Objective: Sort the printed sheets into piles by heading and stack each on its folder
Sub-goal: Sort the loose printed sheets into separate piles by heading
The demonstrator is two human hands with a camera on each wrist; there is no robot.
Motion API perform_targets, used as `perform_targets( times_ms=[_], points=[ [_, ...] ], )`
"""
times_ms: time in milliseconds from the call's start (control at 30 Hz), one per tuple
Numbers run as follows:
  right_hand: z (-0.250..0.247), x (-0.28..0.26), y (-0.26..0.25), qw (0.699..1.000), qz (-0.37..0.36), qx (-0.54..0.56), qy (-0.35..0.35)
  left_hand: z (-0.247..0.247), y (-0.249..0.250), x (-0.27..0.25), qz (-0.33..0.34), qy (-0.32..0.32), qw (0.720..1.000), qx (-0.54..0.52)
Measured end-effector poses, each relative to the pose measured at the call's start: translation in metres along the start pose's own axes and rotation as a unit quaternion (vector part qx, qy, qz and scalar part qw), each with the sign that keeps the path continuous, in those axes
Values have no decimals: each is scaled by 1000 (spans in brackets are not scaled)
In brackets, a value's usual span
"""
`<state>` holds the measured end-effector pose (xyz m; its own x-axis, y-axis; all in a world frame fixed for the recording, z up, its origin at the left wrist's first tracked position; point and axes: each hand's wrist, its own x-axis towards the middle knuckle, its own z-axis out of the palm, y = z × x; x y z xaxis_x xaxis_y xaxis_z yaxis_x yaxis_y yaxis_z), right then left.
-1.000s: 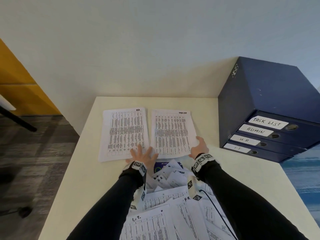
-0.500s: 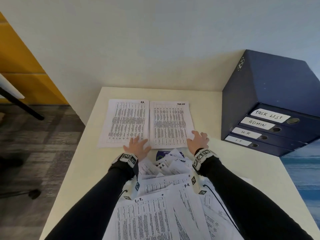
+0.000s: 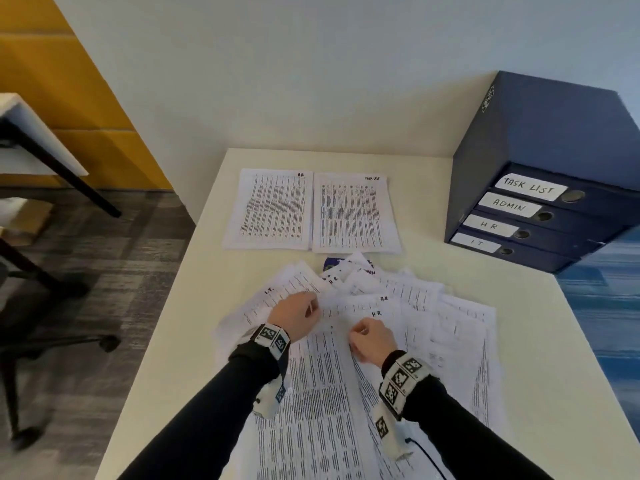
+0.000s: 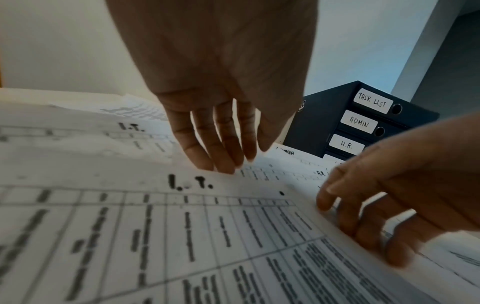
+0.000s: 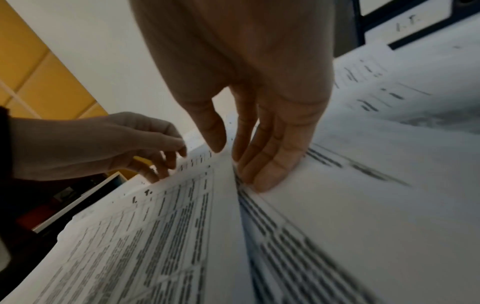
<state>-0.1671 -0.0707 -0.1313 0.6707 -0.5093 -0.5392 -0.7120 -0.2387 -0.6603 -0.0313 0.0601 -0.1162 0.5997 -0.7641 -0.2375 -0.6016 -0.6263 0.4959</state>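
Note:
A loose heap of printed sheets (image 3: 415, 306) covers the near middle of the table. On top lies a sheet headed I.T. (image 4: 155, 226), also in the head view (image 3: 322, 393). My left hand (image 3: 311, 308) has its fingers curled at that sheet's top edge (image 4: 226, 162). My right hand (image 3: 358, 332) pinches its right edge, thumb above and fingers beneath (image 4: 345, 216). Two tidy piles lie further back: the left pile (image 3: 270, 209) with a heading too small to read, and the pile headed TASK LIST (image 3: 355, 213). Dark blue folders (image 3: 540, 209) labelled TASK LIST, ADMIN, HR and IT are stacked at the right.
A bit of blue folder (image 3: 332, 263) peeks out from under the heap's far edge. The cream table (image 3: 173, 341) ends at the left; an office chair (image 3: 41, 341) and another desk (image 3: 41, 150) stand beyond. A wall closes the far side.
Both hands have drawn back from the near edges of the two far piles to the heap and taken hold of the I.T. sheet. The piles lie flat and untouched.

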Motion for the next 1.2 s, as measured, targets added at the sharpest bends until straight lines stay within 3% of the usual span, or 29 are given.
perform_targets(
  times_ms=[133,300,533,600,700,800,1000,1200],
  points=[
    [7,-13,17,1000,8,-3,28,-3,-4,-28,-8,-29,999,-11],
    [9,-25,15,999,-10,48,-6,-1,4,-38,-40,-98,993,-46],
    [-8,-30,22,991,-33,104,-74,-2,20,-28,-22,-28,991,-127],
    [-19,-30,27,995,-40,68,-55,0,20,-25,-39,-5,992,-124],
    [-36,-29,38,998,-26,-44,-42,1,8,-24,-117,24,987,-108],
    [-42,-33,48,994,-7,-85,-64,7,-8,-28,-145,-46,987,-60],
    [-37,-36,55,997,14,-60,-52,13,-12,-30,-110,-128,985,-45],
    [-37,-37,51,999,20,-2,-50,8,-2,-22,-10,-76,996,51]
  ],
)
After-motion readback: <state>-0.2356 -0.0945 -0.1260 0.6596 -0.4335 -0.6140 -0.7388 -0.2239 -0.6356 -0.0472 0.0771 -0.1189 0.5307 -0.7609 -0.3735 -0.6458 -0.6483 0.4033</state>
